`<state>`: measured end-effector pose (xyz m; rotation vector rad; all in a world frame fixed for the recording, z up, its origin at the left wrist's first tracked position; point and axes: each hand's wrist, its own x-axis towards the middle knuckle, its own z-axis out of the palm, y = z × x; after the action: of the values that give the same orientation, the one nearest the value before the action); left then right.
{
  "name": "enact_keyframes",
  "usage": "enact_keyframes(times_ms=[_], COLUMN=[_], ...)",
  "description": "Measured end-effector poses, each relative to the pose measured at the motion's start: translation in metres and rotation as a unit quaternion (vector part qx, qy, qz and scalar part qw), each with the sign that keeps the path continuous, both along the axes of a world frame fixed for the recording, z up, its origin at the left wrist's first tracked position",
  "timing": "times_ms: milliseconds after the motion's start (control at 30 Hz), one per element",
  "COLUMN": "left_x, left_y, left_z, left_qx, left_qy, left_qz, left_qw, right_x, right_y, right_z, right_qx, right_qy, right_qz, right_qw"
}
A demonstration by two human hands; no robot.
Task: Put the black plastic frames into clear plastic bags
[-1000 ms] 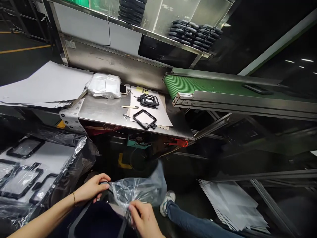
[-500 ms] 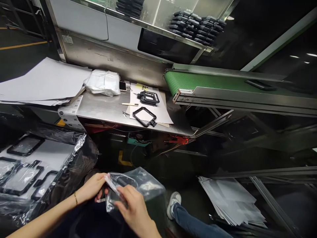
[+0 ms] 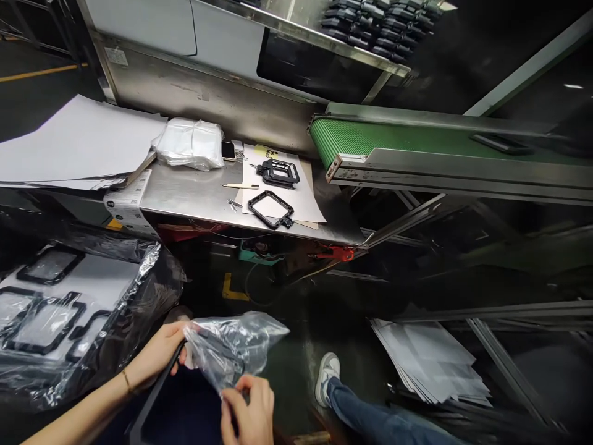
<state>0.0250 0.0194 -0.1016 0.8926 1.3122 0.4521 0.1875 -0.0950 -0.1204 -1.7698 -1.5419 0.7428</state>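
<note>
Since half a second ago the right hand (image 3: 248, 411) has dropped lower and nearer the bottom edge, and the clear plastic bag (image 3: 231, 346) now stretches up and to the right from it, its loose end pointing toward the floor ahead. The right hand pinches the lower edge of the bag between thumb and fingertips. The left hand (image 3: 160, 352) grips the upper left corner of the bag, fingers curled and pressed together around it, and touches a black frame (image 3: 155, 395) that runs down toward the bottom edge; whether it also holds this frame cannot be told. The bag hangs low in front of the person, between both hands, above a dark lap. To the left lies a large plastic-wrapped sheet (image 3: 69, 309) bearing several black frames. Ahead stands a steel table (image 3: 194, 194) carrying two black frames on white paper (image 3: 296, 207), a pen (image 3: 239, 185), a phone (image 3: 228, 150) and a packet of white bags (image 3: 191, 143). A green conveyor belt (image 3: 370, 139) runs to the right. A shoe (image 3: 327, 377) and a stack of grey sheets (image 3: 430, 364) rest on the floor.
</note>
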Motion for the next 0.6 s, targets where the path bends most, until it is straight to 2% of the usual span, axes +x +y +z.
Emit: enact_keyframes(times_ms=[100, 200, 300, 467, 600], left_x=[0.000, 0.001, -0.005, -0.023, -0.031], left_y=[-0.004, -0.005, -0.001, 0.003, -0.010], left_z=[0.004, 0.005, 0.002, -0.007, -0.002], left_qx=[-0.009, -0.016, 0.006, 0.144, 0.189], left_qy=[0.011, 0.023, 0.041, 0.143, 0.230], left_qz=[0.028, 0.032, 0.002, -0.059, -0.111], left_qw=[1.000, 0.999, 0.999, 0.977, 0.948], right_x=[0.005, -0.005, -0.017, -0.016, -0.005], right_y=[0.001, 0.003, 0.007, 0.011, 0.014], right_z=[-0.005, -0.008, -0.008, -0.004, -0.011], right_qx=[-0.040, -0.117, -0.158, -0.169, -0.195], right_qy=[0.119, 0.266, 0.340, 0.405, 0.405], right_qz=[-0.066, -0.104, -0.109, -0.122, -0.112], right_qw=[0.990, 0.951, 0.921, 0.890, 0.886])
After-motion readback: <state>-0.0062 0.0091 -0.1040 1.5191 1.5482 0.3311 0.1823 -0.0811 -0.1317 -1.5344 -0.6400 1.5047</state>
